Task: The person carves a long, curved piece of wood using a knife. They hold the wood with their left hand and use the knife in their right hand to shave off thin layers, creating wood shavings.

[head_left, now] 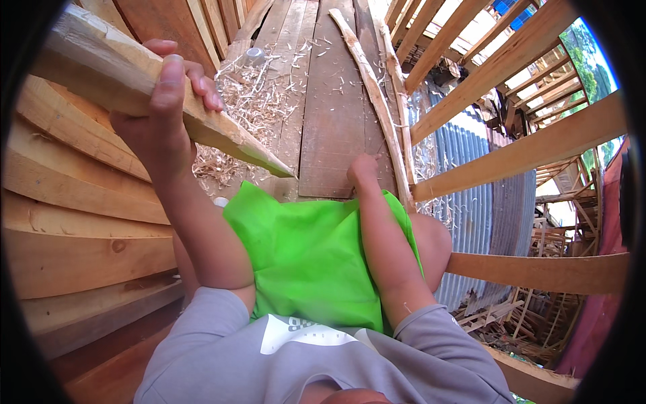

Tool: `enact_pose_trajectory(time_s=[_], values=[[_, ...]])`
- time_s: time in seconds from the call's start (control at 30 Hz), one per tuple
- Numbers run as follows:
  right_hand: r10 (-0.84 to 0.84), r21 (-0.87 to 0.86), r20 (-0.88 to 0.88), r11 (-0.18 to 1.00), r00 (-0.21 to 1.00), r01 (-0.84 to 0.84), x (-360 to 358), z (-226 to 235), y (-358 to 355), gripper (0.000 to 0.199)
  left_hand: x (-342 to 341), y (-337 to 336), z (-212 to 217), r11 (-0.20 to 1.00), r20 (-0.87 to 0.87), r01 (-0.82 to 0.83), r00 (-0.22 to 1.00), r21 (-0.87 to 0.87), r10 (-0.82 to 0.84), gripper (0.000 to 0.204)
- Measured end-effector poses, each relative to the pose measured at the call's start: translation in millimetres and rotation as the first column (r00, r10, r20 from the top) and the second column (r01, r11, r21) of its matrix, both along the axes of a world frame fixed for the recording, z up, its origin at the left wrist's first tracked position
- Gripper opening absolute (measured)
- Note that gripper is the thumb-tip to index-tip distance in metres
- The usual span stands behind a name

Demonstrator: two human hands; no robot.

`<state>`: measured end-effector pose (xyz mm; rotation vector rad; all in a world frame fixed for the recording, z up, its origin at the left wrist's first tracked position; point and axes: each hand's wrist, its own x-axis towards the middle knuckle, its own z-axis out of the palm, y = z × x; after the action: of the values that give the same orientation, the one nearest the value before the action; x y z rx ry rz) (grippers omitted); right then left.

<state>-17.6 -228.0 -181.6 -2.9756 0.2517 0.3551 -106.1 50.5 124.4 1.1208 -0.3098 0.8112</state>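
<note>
My left hand (165, 108) is wrapped round a thick pale wooden beam (222, 131). This beam slants from the upper left down toward the middle, and its near end is cut to a sloping point above the floor. Low over the floorboards, just beyond my green shorts (303, 249), my right hand (365, 170) is closed, its fingers turned down and away. What it holds, if anything, I cannot make out. A long, crooked, peeled pole (370, 84) lies along the boards to the right of that hand.
Curly wood shavings (259, 101) cover the plank floor (330, 128) ahead, with a small clear cup (255, 55) among them. Stacked planks (87, 256) rise on my left. To the right, a slatted wooden railing (511, 151) stands above corrugated metal sheets (464, 182) and scrap wood lower down.
</note>
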Motion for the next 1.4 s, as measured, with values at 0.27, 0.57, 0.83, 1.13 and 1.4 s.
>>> enact_pose_trajectory(time_s=[0.27,0.57,0.83,1.13,1.4], values=[[0.348,0.235,-0.396,0.933,0.850,-0.273,-18,38,53,0.022,1,-1,-3,1.000,0.000,0.021,1.000,0.008,-0.021,0.022],[0.267,0.170,-0.125,0.955,0.956,-0.244,-11,22,44,0.020,-2,0,2,1.000,-0.016,-0.004,1.000,-0.001,0.004,0.021],[0.164,0.193,-0.009,0.968,0.986,-0.159,-17,-19,47,0.017,0,-4,2,0.999,0.004,0.036,0.999,-0.025,-0.035,0.021],[0.092,0.263,0.018,0.960,0.996,-0.094,-14,38,54,0.028,-5,8,0,0.998,-0.061,-0.047,0.997,0.049,0.050,0.031],[0.596,0.332,-0.034,0.764,0.802,-0.553,-19,18,65,0.023,-5,7,1,0.998,0.041,0.056,0.998,-0.033,-0.054,0.029]])
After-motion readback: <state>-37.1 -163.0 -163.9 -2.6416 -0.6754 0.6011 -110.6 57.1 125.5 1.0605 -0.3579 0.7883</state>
